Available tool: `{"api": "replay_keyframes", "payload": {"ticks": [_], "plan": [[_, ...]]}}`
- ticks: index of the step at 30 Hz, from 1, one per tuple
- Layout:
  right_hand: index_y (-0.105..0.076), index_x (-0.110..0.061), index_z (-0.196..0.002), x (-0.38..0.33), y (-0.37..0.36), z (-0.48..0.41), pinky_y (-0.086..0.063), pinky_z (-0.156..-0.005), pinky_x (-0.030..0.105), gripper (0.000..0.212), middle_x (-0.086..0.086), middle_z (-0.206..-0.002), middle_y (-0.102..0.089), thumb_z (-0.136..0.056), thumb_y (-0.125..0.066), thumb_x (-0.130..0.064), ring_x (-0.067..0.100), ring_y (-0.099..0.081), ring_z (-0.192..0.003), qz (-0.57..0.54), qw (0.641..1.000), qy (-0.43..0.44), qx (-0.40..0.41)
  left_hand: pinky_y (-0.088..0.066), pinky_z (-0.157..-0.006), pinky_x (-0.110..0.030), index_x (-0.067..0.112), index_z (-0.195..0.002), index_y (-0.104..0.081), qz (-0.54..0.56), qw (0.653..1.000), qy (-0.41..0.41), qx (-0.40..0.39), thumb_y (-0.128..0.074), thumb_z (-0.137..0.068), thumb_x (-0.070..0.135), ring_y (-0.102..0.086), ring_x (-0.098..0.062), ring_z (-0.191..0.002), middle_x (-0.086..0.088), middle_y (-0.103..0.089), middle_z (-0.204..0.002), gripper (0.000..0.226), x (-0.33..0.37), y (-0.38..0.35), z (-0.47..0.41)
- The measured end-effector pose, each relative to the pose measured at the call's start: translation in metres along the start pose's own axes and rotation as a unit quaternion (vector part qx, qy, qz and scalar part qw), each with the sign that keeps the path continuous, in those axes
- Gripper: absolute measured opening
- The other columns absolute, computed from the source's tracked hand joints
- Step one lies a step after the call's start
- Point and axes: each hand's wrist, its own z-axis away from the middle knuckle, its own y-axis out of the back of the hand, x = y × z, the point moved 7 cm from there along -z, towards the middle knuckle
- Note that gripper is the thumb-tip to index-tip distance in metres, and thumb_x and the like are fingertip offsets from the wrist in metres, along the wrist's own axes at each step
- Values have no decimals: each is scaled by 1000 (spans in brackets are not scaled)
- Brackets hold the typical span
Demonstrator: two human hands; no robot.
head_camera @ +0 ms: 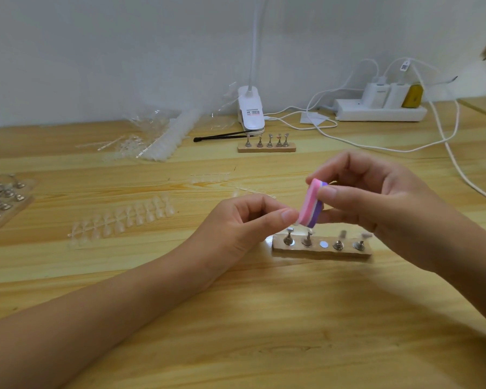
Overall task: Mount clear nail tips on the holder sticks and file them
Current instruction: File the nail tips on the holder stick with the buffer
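My right hand (376,197) grips a small pink, white and purple file block (310,204) between thumb and fingers. My left hand (244,223) pinches something small against the block's lower left edge; whether it is a holder stick with a clear tip is hidden by the fingers. Just below them lies a wooden holder base (321,249) with several metal holder sticks (289,238) upright on it and one bare magnet spot (323,244) in the middle. A strip of clear nail tips (121,219) lies to the left on the wooden table (236,318).
A second wooden base with holder sticks (266,144) stands farther back, beside black tweezers (222,136) and a white clip lamp (250,110). A power strip (380,110) with white cables sits at the back right. More holder sticks (0,197) and plastic bags (157,130) lie left.
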Motion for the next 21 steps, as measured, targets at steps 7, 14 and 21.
{"api": "replay_keyframes", "payload": {"ticks": [7,14,21], "plan": [[-69,-18,-96,5,-8,3,-60,-76,31,25,6,-92,-71,-74,-76,-25,29,-74,-85,35,996,-51,-60,-39,-74,-24,35,-75,-75,-6,999,22,22,-69,-70,56,-46,-3,-65,16,-60,-72,23,-5,5,-2],[-71,-22,-89,-3,-2,1,-59,-72,26,19,1,-87,-71,-72,-79,-26,28,-74,-84,21,1000,-4,17,-41,-75,-24,35,-74,-75,-3,999,22,24,-69,-70,56,-47,-2,-66,16,-61,-74,22,-6,6,-2],[-70,-21,-89,0,-13,2,-58,-74,26,20,1,-88,-72,-72,-79,-27,25,-74,-84,41,999,-7,-13,-40,-75,-26,33,-71,-73,13,999,16,29,-68,-72,53,-50,-1,-66,19,-64,-73,20,-7,7,-3]]}}
